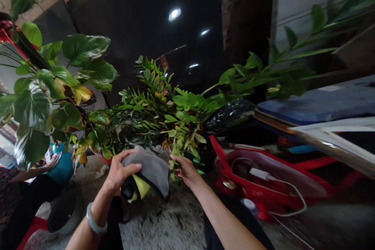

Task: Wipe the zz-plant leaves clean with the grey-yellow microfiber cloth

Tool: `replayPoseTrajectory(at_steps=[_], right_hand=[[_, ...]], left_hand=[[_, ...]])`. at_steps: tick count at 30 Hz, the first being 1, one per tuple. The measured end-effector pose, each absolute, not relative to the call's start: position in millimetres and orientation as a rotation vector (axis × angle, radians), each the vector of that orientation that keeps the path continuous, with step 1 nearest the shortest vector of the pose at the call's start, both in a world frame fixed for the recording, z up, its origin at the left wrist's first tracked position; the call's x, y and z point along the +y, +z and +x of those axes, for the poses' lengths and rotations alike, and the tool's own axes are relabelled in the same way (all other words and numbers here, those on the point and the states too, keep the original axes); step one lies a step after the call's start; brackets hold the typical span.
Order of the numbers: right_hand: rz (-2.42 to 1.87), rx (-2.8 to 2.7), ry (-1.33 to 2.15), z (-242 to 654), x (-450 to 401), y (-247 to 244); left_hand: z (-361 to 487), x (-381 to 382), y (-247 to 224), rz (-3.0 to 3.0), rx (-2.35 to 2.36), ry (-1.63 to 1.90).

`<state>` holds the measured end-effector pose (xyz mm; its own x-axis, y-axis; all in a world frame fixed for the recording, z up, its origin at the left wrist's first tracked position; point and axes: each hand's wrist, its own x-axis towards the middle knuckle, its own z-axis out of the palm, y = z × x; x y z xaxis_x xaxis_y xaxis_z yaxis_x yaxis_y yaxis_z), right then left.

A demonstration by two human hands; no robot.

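Observation:
My left hand [125, 168] is closed on a grey cloth [154, 168] with a dark edge. Yellow and black material shows folded beneath the grey side. On my left wrist is a pale green bangle [95, 220]. Just right of the cloth, the fingers of my right hand [187, 172] pinch a drooping leafy sprig [175, 150]; the fingertips are partly hidden among the leaves. The sprig belongs to a dense green potted plant [187, 103] in front of me. The plant's pot is mostly hidden.
A broad-leaved plant [84, 66] with some yellowed leaves stands left. Beside it, a person's hand [52, 162] is near a teal container [61, 166]. On the right are a red stool-like item [249, 187] with a white cable, and a blue-topped table [316, 103].

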<state>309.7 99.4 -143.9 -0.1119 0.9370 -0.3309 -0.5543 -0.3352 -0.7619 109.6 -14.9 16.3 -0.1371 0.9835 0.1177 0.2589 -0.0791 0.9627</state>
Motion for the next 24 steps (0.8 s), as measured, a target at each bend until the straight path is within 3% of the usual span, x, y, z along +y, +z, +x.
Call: replayPoseTrajectory(at_steps=[3, 5, 12, 19, 24], right_hand=[[-1.028, -0.488, 1.671, 306, 99, -140], [-1.031, -0.473, 1.667, 302, 98, -136], [-0.993, -0.482, 1.649, 308, 96, -138], [-0.978, -0.506, 1.664, 315, 100, -137], [-0.986, -0.522, 1.649, 307, 95, -137]], left_hand=[[112, 10, 48, 1.505, 1.480, 1.598], [112, 36, 46, 1.542, 1.487, 1.713], [106, 39, -15, 1.350, 1.530, 1.261], [119, 46, 44, 1.520, 1.438, 1.750], [115, 69, -11, 1.428, 1.589, 1.542]])
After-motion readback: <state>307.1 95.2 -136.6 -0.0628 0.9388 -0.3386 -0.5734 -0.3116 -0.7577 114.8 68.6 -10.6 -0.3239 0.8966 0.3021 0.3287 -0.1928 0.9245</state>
